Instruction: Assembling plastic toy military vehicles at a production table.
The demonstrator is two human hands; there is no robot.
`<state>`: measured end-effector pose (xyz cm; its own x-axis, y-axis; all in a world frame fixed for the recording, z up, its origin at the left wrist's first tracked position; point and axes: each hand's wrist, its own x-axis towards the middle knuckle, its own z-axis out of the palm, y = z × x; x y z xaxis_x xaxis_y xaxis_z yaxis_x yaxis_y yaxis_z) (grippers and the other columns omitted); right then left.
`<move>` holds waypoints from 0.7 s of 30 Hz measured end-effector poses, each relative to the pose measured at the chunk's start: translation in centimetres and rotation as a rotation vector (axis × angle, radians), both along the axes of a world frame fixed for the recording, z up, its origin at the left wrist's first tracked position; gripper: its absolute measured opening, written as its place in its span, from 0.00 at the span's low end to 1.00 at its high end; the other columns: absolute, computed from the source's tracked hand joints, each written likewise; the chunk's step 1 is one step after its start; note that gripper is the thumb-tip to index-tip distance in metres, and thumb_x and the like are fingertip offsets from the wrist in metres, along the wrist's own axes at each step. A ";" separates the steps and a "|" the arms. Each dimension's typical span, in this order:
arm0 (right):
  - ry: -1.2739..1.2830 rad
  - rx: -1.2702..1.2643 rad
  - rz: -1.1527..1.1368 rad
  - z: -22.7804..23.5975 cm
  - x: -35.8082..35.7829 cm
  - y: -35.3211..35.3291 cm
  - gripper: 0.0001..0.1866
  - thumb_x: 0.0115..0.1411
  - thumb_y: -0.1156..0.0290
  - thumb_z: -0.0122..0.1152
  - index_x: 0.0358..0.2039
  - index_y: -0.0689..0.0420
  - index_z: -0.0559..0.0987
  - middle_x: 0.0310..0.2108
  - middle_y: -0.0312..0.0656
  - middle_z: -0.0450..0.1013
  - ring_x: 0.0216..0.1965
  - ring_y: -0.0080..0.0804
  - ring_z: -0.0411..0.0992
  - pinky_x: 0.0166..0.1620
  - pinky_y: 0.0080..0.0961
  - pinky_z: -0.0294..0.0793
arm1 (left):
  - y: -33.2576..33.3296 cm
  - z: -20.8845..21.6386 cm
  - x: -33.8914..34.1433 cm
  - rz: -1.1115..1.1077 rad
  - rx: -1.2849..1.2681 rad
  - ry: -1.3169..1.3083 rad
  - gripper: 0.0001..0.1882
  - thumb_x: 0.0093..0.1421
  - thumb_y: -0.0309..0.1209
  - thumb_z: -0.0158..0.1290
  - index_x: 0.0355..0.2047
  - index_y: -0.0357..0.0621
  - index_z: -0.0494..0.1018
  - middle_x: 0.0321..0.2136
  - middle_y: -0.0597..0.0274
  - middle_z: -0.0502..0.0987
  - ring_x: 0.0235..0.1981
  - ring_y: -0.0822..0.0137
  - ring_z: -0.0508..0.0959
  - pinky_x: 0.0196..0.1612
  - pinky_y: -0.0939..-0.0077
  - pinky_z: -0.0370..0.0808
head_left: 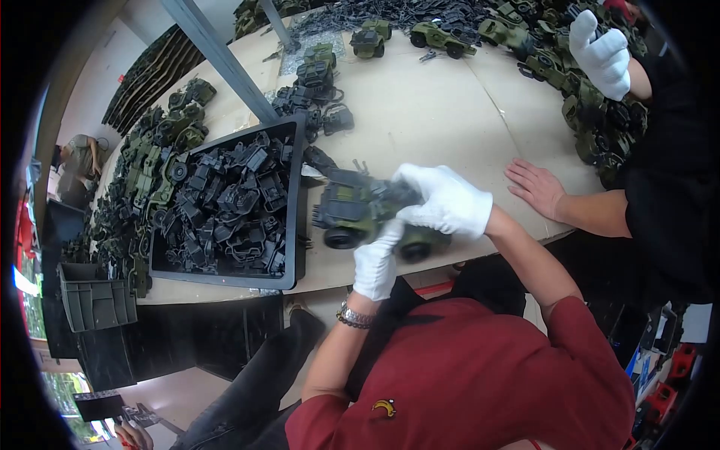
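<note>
Between my hands, above the table's near edge, is a green toy military jeep (349, 201) with a dark grey upper part and black wheels. It is slightly blurred. My white-gloved right hand (448, 201) is closed over its right end and covers much of it. My left hand (377, 262), gloved too, grips it from the near side, its fingertips close to the right thumb. Just left of the jeep stands a black tray (298, 217) heaped with dark grey plastic toy parts (232, 199).
Toy jeeps (154, 169) pile up left of the tray, others (371, 39) stand at the back. At right, a co-worker's bare hand (536, 187) lies on the table (450, 105); their gloved hand (600, 56) is raised over more jeeps. A metal post (225, 60) rises behind the tray.
</note>
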<state>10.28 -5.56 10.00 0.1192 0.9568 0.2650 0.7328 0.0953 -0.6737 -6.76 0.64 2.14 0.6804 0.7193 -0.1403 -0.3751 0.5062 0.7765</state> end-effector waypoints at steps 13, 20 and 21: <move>0.245 0.099 -0.219 -10.1 -0.5 17.8 0.22 0.55 0.64 0.65 0.49 0.58 0.77 0.41 0.53 0.78 0.43 0.47 0.77 0.48 0.39 0.75 | -0.8 0.1 -7.1 0.137 -0.053 -0.094 0.24 0.61 0.28 0.58 0.57 0.40 0.67 0.50 0.58 0.75 0.50 0.61 0.77 0.55 0.62 0.76; 0.534 -0.493 -0.117 -5.1 7.6 7.4 0.09 0.56 0.74 0.60 0.38 0.60 0.80 0.30 0.39 0.79 0.29 0.25 0.75 0.34 0.26 0.76 | 0.2 0.3 -6.5 0.134 -0.107 -0.101 0.21 0.67 0.37 0.53 0.57 0.46 0.66 0.51 0.62 0.73 0.52 0.63 0.75 0.56 0.61 0.74; 0.404 -0.584 -0.050 -6.2 9.8 6.2 0.09 0.55 0.75 0.59 0.37 0.60 0.81 0.30 0.39 0.78 0.29 0.25 0.75 0.34 0.26 0.76 | 0.3 0.7 -5.9 0.124 -0.112 -0.124 0.21 0.67 0.38 0.54 0.57 0.46 0.66 0.51 0.62 0.73 0.51 0.63 0.75 0.56 0.61 0.74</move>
